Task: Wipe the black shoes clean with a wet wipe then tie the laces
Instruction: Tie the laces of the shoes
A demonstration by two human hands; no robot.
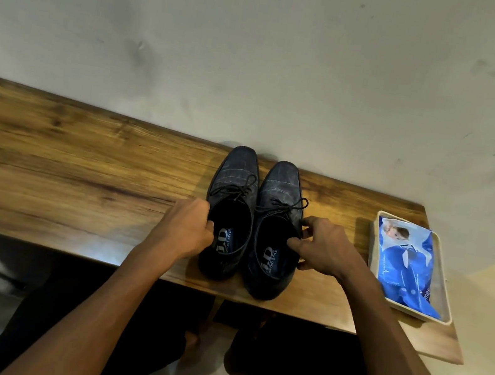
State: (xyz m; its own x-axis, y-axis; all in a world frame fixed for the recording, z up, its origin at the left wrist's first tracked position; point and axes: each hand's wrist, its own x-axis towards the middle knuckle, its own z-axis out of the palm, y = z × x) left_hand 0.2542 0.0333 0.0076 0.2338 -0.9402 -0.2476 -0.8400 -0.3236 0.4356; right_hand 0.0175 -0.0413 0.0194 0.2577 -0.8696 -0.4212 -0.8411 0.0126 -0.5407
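Both hands gripped collars, left hand (191,227) on left shoe (230,214), right hand (319,248) on right shoe (278,232), near the table's (62,161) front edge; squaring them up first would ease wiping.

Black shoes (251,221) with pale grey check pattern and black laces (240,190); brown wood-grain table (62,161); blue wipes pack (407,265) in cream tray (443,271).

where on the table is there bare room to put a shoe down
The widest bare patch of the table runs from the left shoe out to the left edge. A narrower strip lies between the right shoe and the tray holding the wipes pack, partly taken by the right hand. The left hand crowds the middle.
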